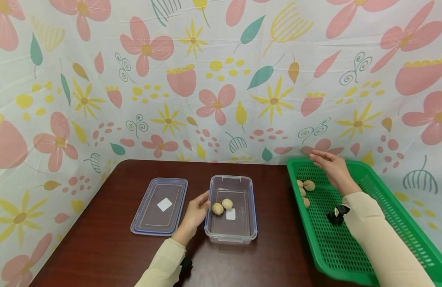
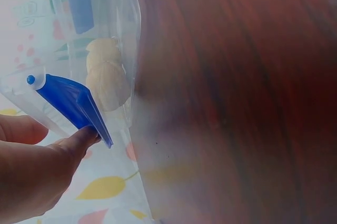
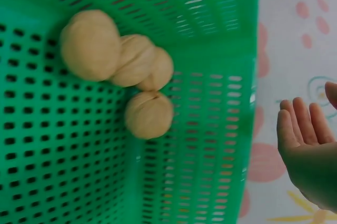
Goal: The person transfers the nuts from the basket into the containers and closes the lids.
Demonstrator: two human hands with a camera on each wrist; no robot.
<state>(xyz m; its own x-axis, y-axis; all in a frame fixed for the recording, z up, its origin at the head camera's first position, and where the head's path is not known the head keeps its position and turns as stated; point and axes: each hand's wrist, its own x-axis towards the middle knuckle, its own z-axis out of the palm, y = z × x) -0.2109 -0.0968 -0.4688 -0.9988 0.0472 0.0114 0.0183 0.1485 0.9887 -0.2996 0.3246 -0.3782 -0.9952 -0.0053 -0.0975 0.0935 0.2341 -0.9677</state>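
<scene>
A clear plastic food container with blue side clips stands on the table, two walnuts lying inside near its left wall. My left hand holds that wall at its far half; in the left wrist view its fingers pinch the blue clip. My right hand hovers over the far end of a green basket, fingers extended and nothing held. Several walnuts rest in the basket's far left corner, left of and below that hand.
The container's lid, edged in blue with a white label, lies flat left of the container. Behind the brown table hangs a flower-printed cloth, close to the basket's far rim.
</scene>
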